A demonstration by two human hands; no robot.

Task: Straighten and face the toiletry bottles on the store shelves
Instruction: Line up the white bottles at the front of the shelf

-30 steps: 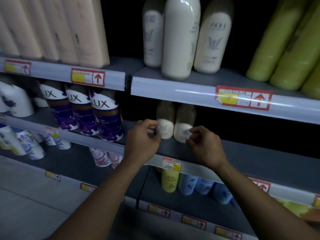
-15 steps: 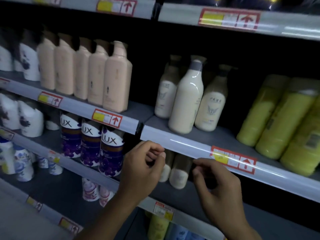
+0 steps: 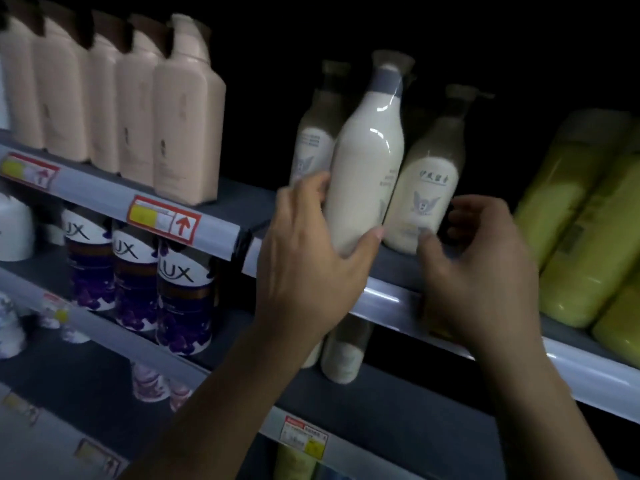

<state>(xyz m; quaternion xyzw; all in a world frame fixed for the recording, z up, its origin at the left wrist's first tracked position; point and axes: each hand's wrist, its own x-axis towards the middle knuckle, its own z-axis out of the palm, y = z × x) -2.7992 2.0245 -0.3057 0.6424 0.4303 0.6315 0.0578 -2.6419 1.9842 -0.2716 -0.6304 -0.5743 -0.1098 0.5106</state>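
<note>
Both hands have been raised from the 2 small bottles [image 3: 341,348] on the shelf below to the cream group on the shelf above, so the lower pair is taken as finished and the upper group as the next to be faced. The view has been lifted with them.

The middle bottle [image 3: 367,161], the tallest of the 3 cream bottles, is taken as the landmark. It stands at the front of its shelf [image 3: 391,292], ahead of its 2 neighbours, with its back or side turned outward: no label can be read on it. The left hand [image 3: 311,268] is wrapped round its lower body, the thumb laid across the front near the base and the fingers [image 3: 304,188] curled round its left side, so a firm grip is held rather than a pinch.

Just right of the middle bottle, touching it, stands the labelled bottle [image 3: 424,188], its emblem already facing out. The right hand [image 3: 481,268] is held at its base with the fingers loosely curled and parted; the thumb tip appears to touch the bottle low down, but motion blur prevents certainty and no closed grip is seen.

Behind and left of the middle bottle a third bottle [image 3: 311,143] is partly hidden.

A turn of the middle bottle is judged to be the step in hand.
</note>
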